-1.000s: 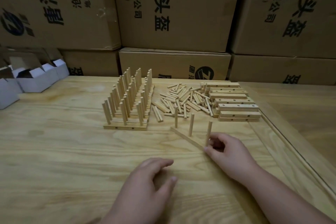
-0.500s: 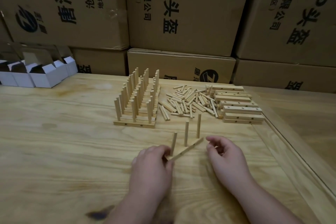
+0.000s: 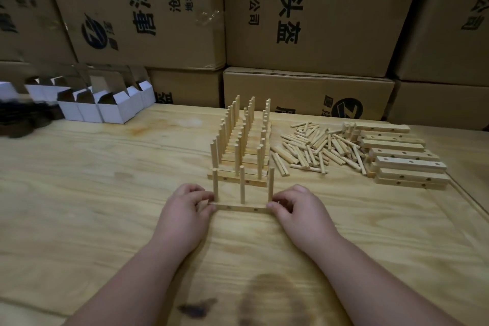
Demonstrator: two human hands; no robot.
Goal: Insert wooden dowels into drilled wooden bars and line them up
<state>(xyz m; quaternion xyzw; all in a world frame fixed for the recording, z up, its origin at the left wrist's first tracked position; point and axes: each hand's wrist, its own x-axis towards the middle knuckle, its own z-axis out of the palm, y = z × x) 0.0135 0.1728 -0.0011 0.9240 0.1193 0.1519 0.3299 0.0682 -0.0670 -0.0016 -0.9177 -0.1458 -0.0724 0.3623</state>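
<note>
bare table (image 3: 105, 206) open at left, finished bars (image 3: 239, 156) just ahead, loose dowels (image 3: 315, 148) ahead-right

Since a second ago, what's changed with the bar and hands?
The three-dowel bar swung from diagonal to square with the finished row. The left hand came off the table onto its left end; the right hand grips the right end. Loose dowels and blank bars unchanged.
</note>
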